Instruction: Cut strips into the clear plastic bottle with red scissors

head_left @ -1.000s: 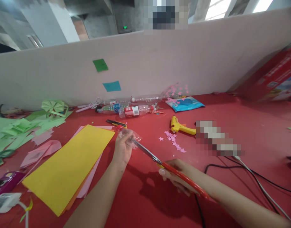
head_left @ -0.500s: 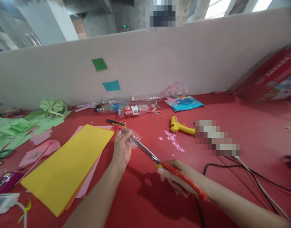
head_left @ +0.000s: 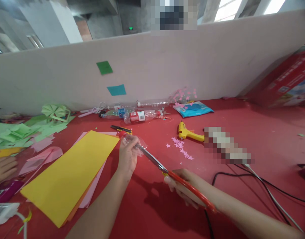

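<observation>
My left hand (head_left: pixel 128 152) is closed around a cut clear plastic bottle piece (head_left: pixel 142 146) with a red cap at its far end. In my right hand (head_left: pixel 187 186) is a pair of scissors (head_left: pixel 189 189) with red handles. Their long metal blades reach up and left to the plastic, close to my left fingers. The blade tips are partly hidden by the plastic and fingers. Just beyond my left hand lies a utility knife (head_left: pixel 121 128). To the left of that hand is a stack of paper with a yellow sheet (head_left: pixel 72 176) on top.
Plastic bottles (head_left: pixel 137 116) lie along the white partition (head_left: pixel 152 66), near a blue packet (head_left: pixel 193 109). Right of my hands are pink stars (head_left: pixel 183 149), a yellow glue gun (head_left: pixel 190 132) and cables (head_left: pixel 262 186). Another person's hand (head_left: pixel 4 169) is beside the green paper (head_left: pixel 20 132).
Another person's hand has come in at the left edge with something yellow. My scissor handles have drawn a little closer together; my left hand has barely moved.
</observation>
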Demonstrator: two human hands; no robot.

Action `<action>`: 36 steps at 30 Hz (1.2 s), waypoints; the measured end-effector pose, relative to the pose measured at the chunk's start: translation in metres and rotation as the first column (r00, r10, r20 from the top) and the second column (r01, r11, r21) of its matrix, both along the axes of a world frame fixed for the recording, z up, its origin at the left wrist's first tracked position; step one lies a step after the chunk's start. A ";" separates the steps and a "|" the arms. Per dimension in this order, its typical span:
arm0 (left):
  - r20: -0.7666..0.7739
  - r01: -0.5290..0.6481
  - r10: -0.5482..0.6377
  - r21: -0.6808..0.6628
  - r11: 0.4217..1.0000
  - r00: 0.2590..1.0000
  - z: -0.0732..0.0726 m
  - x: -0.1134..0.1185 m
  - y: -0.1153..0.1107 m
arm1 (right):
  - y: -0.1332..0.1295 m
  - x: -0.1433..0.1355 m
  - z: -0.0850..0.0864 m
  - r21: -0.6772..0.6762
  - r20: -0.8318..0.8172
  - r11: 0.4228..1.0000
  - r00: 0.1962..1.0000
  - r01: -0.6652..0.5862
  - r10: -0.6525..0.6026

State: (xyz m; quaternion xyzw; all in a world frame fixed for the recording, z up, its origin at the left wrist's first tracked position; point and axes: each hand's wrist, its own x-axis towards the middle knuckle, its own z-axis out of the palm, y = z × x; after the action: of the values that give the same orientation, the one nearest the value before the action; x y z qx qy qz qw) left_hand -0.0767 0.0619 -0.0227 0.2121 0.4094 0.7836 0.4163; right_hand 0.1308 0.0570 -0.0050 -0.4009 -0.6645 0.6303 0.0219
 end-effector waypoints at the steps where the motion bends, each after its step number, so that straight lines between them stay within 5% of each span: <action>1: 0.000 -0.007 0.007 -0.002 1.000 1.000 -0.001 0.000 0.000 | 0.000 0.000 0.000 0.016 0.021 1.000 1.000 0.008 -0.009; 16: -0.029 0.005 -0.005 0.021 1.000 1.000 -0.001 0.002 0.001 | 0.001 0.004 -0.003 0.088 0.002 0.996 1.000 -0.031 0.030; 23: -0.029 0.025 -0.024 0.030 0.999 0.999 -0.004 0.005 -0.001 | -0.001 0.001 -0.008 -0.035 0.027 0.999 0.999 0.028 -0.028; 36: -0.061 -0.014 0.016 0.029 0.999 0.998 -0.003 0.004 0.000 | 0.000 -0.003 -0.009 -0.021 -0.009 0.999 0.999 0.039 -0.039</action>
State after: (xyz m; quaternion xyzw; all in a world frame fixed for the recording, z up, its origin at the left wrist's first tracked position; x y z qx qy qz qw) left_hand -0.0726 0.0615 -0.0261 0.2389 0.4124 0.7857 0.3944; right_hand 0.1281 0.0570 -0.0142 -0.4110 -0.6500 0.6384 0.0334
